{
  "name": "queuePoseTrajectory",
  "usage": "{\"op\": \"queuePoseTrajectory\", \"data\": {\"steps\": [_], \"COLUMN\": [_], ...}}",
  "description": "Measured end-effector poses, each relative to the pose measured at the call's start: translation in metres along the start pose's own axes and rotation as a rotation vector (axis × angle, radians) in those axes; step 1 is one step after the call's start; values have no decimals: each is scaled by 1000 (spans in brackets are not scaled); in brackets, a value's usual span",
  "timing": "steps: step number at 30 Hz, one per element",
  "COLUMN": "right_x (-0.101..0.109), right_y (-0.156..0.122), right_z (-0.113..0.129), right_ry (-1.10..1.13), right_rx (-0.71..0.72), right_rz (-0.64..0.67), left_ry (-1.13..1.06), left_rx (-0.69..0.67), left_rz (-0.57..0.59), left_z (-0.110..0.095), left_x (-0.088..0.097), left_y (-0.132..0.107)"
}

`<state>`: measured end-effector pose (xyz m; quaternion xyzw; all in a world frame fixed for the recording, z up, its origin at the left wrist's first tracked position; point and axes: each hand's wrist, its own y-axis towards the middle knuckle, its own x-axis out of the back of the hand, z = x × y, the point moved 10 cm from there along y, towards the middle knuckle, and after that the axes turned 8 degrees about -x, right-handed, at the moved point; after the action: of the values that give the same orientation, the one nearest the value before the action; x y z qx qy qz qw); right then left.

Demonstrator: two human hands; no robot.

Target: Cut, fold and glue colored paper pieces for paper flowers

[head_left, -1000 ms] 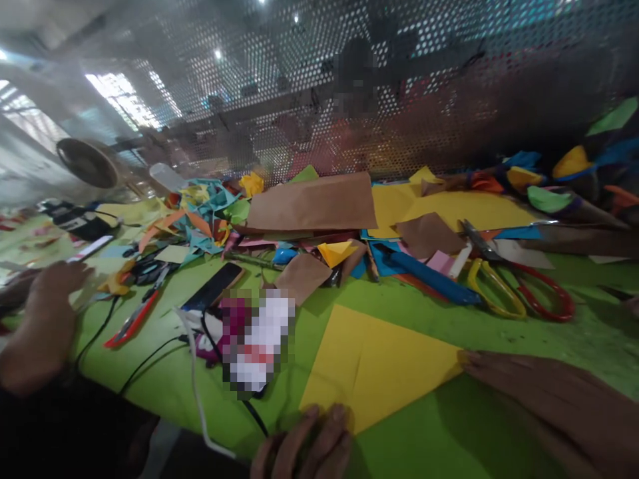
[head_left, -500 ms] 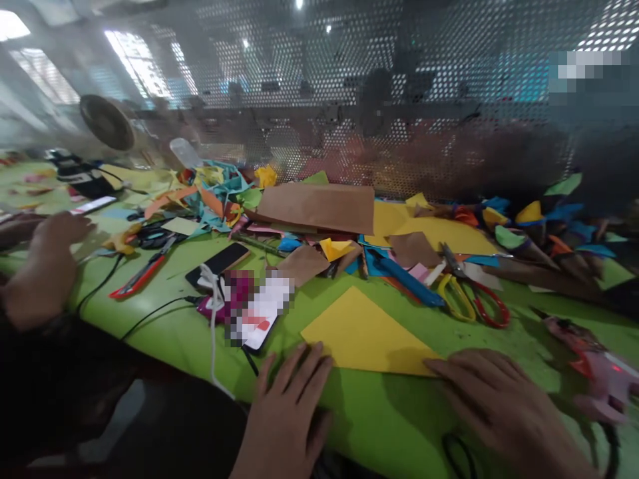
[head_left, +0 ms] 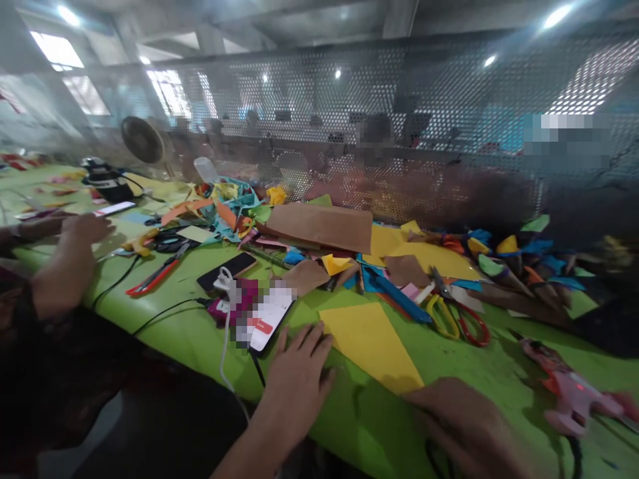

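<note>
A flat yellow sheet of paper [head_left: 372, 342] lies on the green table in front of me. My left hand [head_left: 299, 376] rests beside its left corner, fingers stretched out and fingertips at the paper's edge. At the lower right corner, the fingers of my right hand [head_left: 464, 416] are closed on the paper, partly covering it. To the right lies a pink glue gun [head_left: 574, 392] with a cable. Scissors [head_left: 456, 309] with yellow and red handles lie beyond the paper. Close to my left hand is a phone [head_left: 272, 316] with a lit screen.
A purple power socket [head_left: 232, 303] with a white plug, a dark phone [head_left: 227, 271] and a red cutter [head_left: 157, 273] lie to the left. Coloured paper scraps and brown paper [head_left: 319, 226] line the mesh partition. Another person's hand [head_left: 74, 246] is at far left.
The yellow paper has turned clockwise and now shows a four-sided outline rather than a triangle. My right hand has moved down and slightly left with its corner. The view has tilted upward.
</note>
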<state>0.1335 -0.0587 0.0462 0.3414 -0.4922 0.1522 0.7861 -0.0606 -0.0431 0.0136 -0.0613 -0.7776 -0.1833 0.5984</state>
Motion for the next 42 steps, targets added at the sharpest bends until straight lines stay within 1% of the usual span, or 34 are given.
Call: {"op": "queuePoseTrajectory", "data": {"steps": [2, 5, 7, 9, 11, 14, 15, 17, 19, 21, 25, 29, 32, 38, 42], "right_x": [1, 0, -9, -22, -35, -49, -52, -54, -55, -57, -59, -52, -48, -38, -32], "right_y": [18, 54, 76, 92, 102, 108, 108, 111, 114, 116, 123, 127, 118, 91, 81], "right_z": [-9, -34, -49, -57, -61, -62, -62, -65, -68, -70, -67, -51, -42, -39, -32], "right_ry": [17, -14, -68, -113, -122, -63, -40, -3, 15, 7, -86, -140, -131, -213, -219], "right_rx": [-49, -129, -145, -136, -125, -120, -123, -126, -116, -100, -79, -3, 29, -35, -39], "right_rz": [15, 45, 120, 219, 320, 477, 514, 542, 537, 537, 549, 507, 462, 327, 259], "left_ry": [-30, -30, -30, -37, -36, -23, -20, -17, -21, -32, -34, -49, -62, -66, -22], "left_rx": [9, 14, 21, 15, 9, 4, 1, -9, -21, -27, -66, -131, -123, -127, -141], "left_rz": [8, -2, 24, 62, 85, 103, 114, 154, 201, 222, 179, 149, 159, 89, 83], "left_z": [2, 7, 11, 14, 16, 17, 17, 17, 17, 18, 14, 3, -3, -14, -19], "left_x": [2, 6, 3, -2, -5, -5, -5, -7, -10, -12, -7, -3, -4, 4, 4], "left_y": [16, 41, 53, 61, 67, 73, 75, 78, 81, 83, 85, 83, 78, 67, 60]}}
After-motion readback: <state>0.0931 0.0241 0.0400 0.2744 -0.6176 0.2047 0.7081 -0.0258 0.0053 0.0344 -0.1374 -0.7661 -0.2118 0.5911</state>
